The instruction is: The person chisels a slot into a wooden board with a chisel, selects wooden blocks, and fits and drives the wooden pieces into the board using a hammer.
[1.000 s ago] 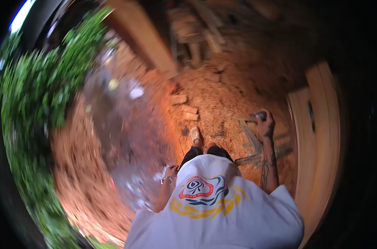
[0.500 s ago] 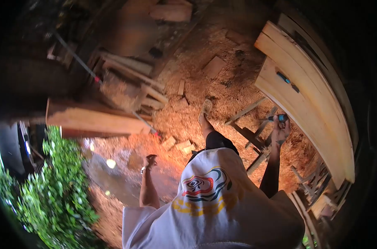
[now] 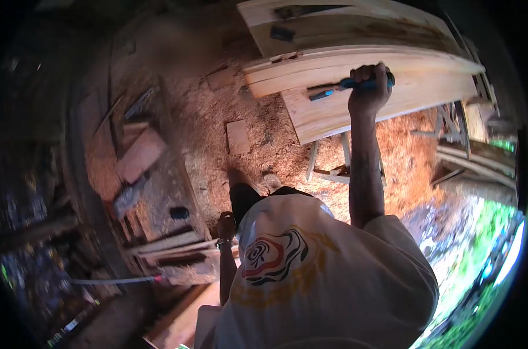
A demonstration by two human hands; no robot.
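My right hand (image 3: 368,90) is closed around a blue-and-black handled tool (image 3: 387,80), held above the pale wooden boards (image 3: 427,87). To the left of that fist, a blue-and-black piece (image 3: 325,93) shows against the board. Whether it is part of the held tool or a separate one lying there, I cannot tell. My left hand (image 3: 226,225), with a band at the wrist, hangs low beside my leg. Its fingers are dark and blurred, and no object shows in it.
A trestle (image 3: 333,166) stands under the boards. Behind them lies another wide plank (image 3: 357,29) with a dark block (image 3: 282,34) on it. Wood shavings cover the ground around a flat offcut (image 3: 237,137). Stacked lumber (image 3: 171,244) lies at the left.
My view has turned, so the boards now lie ahead and the greenery is at lower right. My right hand has moved from beside the boards to over them, still gripping a blue tool.
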